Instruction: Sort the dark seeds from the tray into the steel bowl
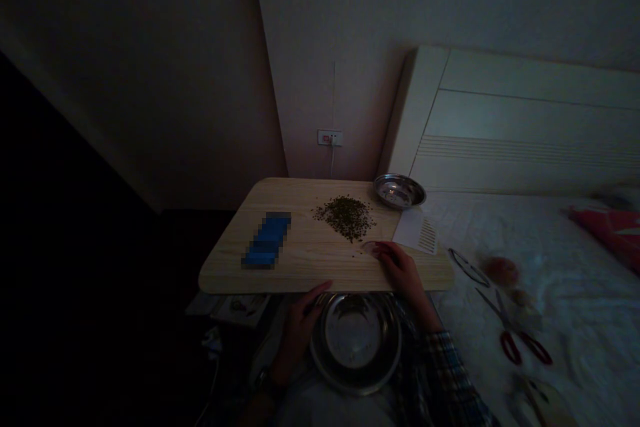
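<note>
1. Take the pile [347, 217] of small dark green bits as the landmark: it lies loose on the table [310, 270], most crowded at its middle, with strays around its rim.
2. The right hand [397, 268] is just to the near right of the pile, its fingers drawn together on a clear piece [371, 248], too dim to name surely. A light pinch at the edge would probably serve best, leaving the front free.
3. Held low and nearly flat, the piece should meet the pile's edge without flicking bits outward; short, slow moves look safest, as the bits are light and loose.
4. A few bits lie apart on the pile's near side, close to the piece; working from that fringe inward would likely spread fewer.
5. The left hand [303, 323] is nearer the wearer than the pile, beside the table's front edge and the bowl [361, 392]. I cannot tell how wide its grip is, or whether it touches the bowl. A steady hand there would help.
6. Right of the pile lies the slotted sheet [413, 230], with the dish [414, 199] beyond it; the right wrist should clear the sheet.
</note>
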Tool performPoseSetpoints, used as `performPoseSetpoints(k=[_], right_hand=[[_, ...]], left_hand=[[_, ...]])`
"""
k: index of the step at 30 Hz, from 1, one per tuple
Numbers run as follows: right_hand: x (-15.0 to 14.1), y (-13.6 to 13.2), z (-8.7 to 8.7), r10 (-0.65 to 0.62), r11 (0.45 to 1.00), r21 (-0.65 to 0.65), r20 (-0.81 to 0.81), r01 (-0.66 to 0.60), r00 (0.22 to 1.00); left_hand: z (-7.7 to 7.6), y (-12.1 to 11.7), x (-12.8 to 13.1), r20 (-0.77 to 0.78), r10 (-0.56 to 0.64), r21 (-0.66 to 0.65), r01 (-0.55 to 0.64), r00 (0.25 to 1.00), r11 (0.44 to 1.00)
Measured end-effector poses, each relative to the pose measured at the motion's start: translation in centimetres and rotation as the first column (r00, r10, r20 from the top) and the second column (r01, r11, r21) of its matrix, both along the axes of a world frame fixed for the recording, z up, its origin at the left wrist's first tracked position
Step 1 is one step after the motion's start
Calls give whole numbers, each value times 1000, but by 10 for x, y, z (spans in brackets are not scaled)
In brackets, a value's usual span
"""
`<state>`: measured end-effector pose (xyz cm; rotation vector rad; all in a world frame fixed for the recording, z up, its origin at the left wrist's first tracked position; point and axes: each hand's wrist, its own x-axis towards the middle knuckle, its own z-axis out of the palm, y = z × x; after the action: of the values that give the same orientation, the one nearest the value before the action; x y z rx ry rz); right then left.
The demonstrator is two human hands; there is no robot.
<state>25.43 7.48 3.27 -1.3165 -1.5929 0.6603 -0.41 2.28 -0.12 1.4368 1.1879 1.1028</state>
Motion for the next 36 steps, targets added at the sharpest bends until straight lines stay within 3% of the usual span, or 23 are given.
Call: performPoseSetpoints(k=[36], right_hand=[[0,-3,2,15,1000,1,3,-15,1000]], left_hand=[[-1,0,0,4,-7,6,7,1000,1000]])
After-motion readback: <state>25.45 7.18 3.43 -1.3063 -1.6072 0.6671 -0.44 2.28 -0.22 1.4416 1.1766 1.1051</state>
